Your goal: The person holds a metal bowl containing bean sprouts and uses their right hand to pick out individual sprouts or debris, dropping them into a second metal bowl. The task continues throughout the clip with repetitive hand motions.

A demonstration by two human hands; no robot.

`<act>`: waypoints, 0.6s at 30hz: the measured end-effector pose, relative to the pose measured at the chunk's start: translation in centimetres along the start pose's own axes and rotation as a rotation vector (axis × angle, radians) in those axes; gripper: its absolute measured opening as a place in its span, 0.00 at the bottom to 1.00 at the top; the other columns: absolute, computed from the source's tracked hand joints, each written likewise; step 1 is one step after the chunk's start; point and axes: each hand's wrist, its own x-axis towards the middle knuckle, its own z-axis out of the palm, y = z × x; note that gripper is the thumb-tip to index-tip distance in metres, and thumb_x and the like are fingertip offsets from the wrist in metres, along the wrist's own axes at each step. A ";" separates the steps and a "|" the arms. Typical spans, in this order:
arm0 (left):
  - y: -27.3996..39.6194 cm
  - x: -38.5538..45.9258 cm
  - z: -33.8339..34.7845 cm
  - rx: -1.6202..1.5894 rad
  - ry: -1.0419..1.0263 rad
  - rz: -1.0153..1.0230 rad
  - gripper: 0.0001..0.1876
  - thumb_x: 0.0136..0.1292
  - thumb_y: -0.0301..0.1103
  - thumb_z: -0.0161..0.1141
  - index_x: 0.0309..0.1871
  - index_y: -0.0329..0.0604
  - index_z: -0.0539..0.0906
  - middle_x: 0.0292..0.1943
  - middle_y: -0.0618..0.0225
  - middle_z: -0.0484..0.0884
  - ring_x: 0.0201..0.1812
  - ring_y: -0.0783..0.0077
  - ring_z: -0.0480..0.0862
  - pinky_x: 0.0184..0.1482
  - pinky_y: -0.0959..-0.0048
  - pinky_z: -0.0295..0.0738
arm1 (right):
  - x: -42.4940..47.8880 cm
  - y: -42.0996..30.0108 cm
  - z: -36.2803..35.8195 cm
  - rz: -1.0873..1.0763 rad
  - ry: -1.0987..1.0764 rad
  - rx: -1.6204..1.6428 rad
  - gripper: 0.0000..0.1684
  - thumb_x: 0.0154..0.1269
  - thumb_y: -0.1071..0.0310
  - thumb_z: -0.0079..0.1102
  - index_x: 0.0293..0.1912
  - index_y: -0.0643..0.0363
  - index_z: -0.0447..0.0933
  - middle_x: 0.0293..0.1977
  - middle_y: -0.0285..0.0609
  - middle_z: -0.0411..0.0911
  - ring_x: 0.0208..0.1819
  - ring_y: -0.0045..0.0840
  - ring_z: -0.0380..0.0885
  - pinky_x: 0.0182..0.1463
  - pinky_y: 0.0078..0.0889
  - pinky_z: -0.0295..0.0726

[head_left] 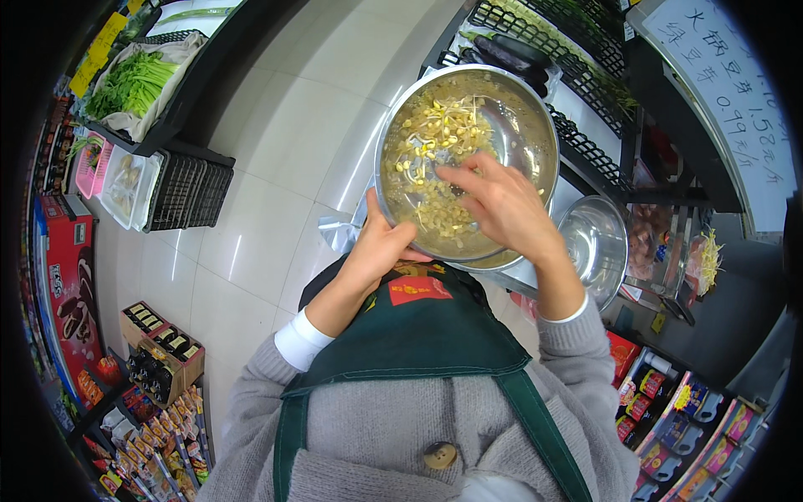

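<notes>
A large stainless steel bowl (524,135) is tilted in front of me, with wet bean sprouts (448,128) and loose pale hulls (439,210) spread over its inside. My left hand (376,245) grips the bowl's near left rim, thumb against the outside. Over the bowl's right half, my right hand (502,201) has its fingers partly spread, fingertips just above or among the sprouts; I see nothing held in it. Another metal rim shows beneath the bowl's near edge. A second metal bowl (596,245) stands to the right, beyond my right wrist.
Behind the bowl lie eggplants (511,53) beside black plastic crates (583,141). A handwritten price board (728,106) hangs at upper right. Leafy celery (141,81) and a black crate (188,191) stand left; boxed bottles (164,351) are on the tiled floor, and packaged goods line the right side.
</notes>
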 end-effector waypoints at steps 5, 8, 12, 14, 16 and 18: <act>-0.1 -0.1 0.3 0.004 -0.009 0.010 0.34 0.59 0.20 0.46 0.65 0.40 0.42 0.56 0.49 0.69 0.48 0.56 0.82 0.39 0.65 0.87 | 2.2 -1.4 4.1 0.150 0.168 0.162 0.05 0.57 0.69 0.63 0.35 0.57 0.79 0.32 0.42 0.78 0.32 0.37 0.80 0.34 0.38 0.77; -0.2 -0.2 0.5 -0.007 -0.005 0.020 0.34 0.59 0.20 0.46 0.65 0.40 0.43 0.56 0.49 0.68 0.48 0.56 0.81 0.39 0.65 0.87 | 2.5 -1.0 5.4 0.179 0.261 0.439 0.06 0.58 0.72 0.64 0.37 0.61 0.79 0.26 0.38 0.77 0.26 0.21 0.76 0.30 0.24 0.75; -0.4 -0.3 0.2 -0.016 0.002 0.020 0.34 0.58 0.19 0.46 0.65 0.40 0.43 0.54 0.50 0.69 0.49 0.57 0.81 0.39 0.65 0.87 | 2.4 -0.2 4.8 0.248 0.306 0.547 0.08 0.57 0.71 0.64 0.38 0.62 0.79 0.29 0.38 0.75 0.26 0.19 0.74 0.31 0.23 0.74; -0.5 -0.2 0.2 -0.027 -0.002 0.017 0.34 0.58 0.19 0.46 0.65 0.40 0.43 0.54 0.50 0.69 0.49 0.57 0.80 0.39 0.65 0.87 | 2.1 -0.5 5.2 0.137 0.307 0.298 0.09 0.56 0.71 0.65 0.38 0.62 0.79 0.30 0.40 0.75 0.27 0.23 0.75 0.32 0.25 0.74; -0.4 -0.2 0.3 -0.023 -0.002 0.013 0.34 0.59 0.20 0.46 0.65 0.41 0.43 0.55 0.50 0.68 0.50 0.57 0.80 0.39 0.65 0.87 | 2.3 -1.7 5.3 0.097 0.265 0.136 0.10 0.54 0.69 0.66 0.36 0.61 0.79 0.30 0.44 0.75 0.28 0.30 0.76 0.33 0.29 0.75; -0.3 -0.3 0.3 -0.014 -0.006 0.015 0.33 0.59 0.20 0.46 0.66 0.41 0.43 0.56 0.50 0.68 0.50 0.56 0.80 0.39 0.65 0.87 | 2.5 -1.5 5.9 0.170 0.266 0.281 0.10 0.55 0.68 0.66 0.37 0.60 0.79 0.28 0.41 0.75 0.28 0.26 0.76 0.32 0.27 0.74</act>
